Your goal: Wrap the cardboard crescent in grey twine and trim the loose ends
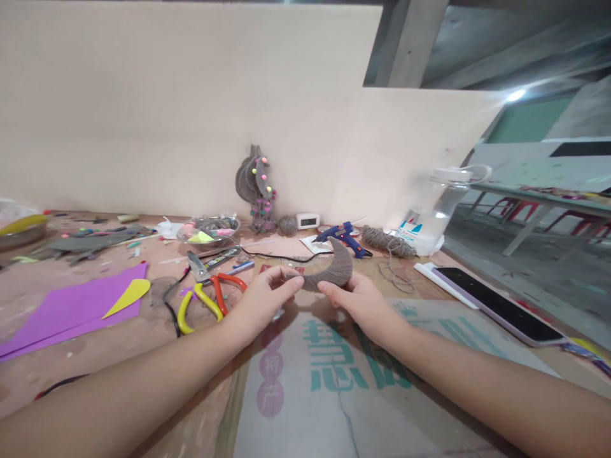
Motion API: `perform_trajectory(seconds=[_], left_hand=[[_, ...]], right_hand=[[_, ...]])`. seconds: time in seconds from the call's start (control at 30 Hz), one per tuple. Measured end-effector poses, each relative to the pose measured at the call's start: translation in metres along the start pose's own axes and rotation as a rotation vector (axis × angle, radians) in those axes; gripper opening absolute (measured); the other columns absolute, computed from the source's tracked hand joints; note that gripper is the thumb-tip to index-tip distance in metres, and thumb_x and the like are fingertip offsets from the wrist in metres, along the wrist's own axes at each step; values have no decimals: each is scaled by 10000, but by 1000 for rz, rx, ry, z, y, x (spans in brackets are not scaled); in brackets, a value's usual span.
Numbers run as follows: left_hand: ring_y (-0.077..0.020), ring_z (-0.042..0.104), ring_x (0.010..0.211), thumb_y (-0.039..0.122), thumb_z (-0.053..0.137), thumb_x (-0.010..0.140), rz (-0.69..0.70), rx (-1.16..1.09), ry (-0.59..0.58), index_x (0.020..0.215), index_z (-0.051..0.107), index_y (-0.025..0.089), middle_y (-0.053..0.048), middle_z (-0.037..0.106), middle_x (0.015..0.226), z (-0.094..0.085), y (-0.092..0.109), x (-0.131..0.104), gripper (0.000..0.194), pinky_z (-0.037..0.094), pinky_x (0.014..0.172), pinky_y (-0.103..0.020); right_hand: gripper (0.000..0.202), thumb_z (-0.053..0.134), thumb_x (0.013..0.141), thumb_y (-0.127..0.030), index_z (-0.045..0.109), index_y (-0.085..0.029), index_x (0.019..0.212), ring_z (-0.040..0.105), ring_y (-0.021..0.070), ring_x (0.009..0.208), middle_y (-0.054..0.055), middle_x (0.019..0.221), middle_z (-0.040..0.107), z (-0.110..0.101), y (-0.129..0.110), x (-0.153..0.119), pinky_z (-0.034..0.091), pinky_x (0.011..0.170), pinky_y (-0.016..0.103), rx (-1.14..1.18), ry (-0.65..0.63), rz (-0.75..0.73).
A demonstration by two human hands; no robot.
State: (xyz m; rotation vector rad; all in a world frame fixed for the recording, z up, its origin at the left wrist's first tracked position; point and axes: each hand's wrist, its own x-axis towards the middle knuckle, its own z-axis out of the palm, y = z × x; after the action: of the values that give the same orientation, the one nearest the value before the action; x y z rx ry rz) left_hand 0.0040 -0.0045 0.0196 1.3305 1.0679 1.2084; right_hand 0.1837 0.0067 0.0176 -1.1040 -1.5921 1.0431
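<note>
A crescent wrapped in grey yarn point(337, 264) is held just above the table between my two hands. My left hand point(274, 289) pinches its left tip between thumb and fingers. Lower on its right side, my right hand point(356, 298) grips the curved edge, thumb in front. Beneath lies a pale printed sheet point(296, 407) with green and pink characters, and a loose strand of grey yarn point(347, 420) trails over it. Scissors with orange and yellow handles point(210, 296) lie beside my left hand. Behind the crescent rests a blue glue gun point(347, 238).
Purple sheets point(81, 308) and a yellow piece point(128, 298) lie left. A metal bowl of bits point(210, 232), hanging grey crescents with pompoms point(252, 178) and a small digital display point(308, 221) are at the back. Grey yarn point(389, 242), a bottle point(429, 210) and a phone point(496, 302) stand right.
</note>
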Motion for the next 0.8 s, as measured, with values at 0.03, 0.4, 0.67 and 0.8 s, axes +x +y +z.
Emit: perform_trajectory(seconds=[0.03,0.4,0.67,0.8], left_hand=[[-99,483,550,357,682,697,4,39,-1,788,618,156,36,546,594,0,0,0,230,361,548,-216],[-134,526,621,426,591,783,71,174,-125,673,641,145,-27,607,652,-2,-7,1,306,407,613,-243],[-94,478,494,436,592,768,8,181,-14,659,532,169,39,532,547,-1,-9,1,294,348,485,-208],[-59,403,426,473,590,765,-40,117,31,676,507,168,58,499,549,-2,-9,2,328,303,431,-194]], right_hand=[[233,654,723,-404,588,-182,746,382,94,483,-46,527,481,-1,1,1,308,469,229,9,9,1],[363,570,794,-475,506,-169,609,388,73,475,-49,525,450,0,-7,-3,308,471,215,-79,-69,31],[369,527,812,-488,519,-164,634,425,72,488,-39,542,487,2,-7,-4,334,482,206,-35,-126,43],[249,630,736,-396,605,-157,798,436,74,499,-45,581,514,4,0,-3,341,490,210,-10,-197,120]])
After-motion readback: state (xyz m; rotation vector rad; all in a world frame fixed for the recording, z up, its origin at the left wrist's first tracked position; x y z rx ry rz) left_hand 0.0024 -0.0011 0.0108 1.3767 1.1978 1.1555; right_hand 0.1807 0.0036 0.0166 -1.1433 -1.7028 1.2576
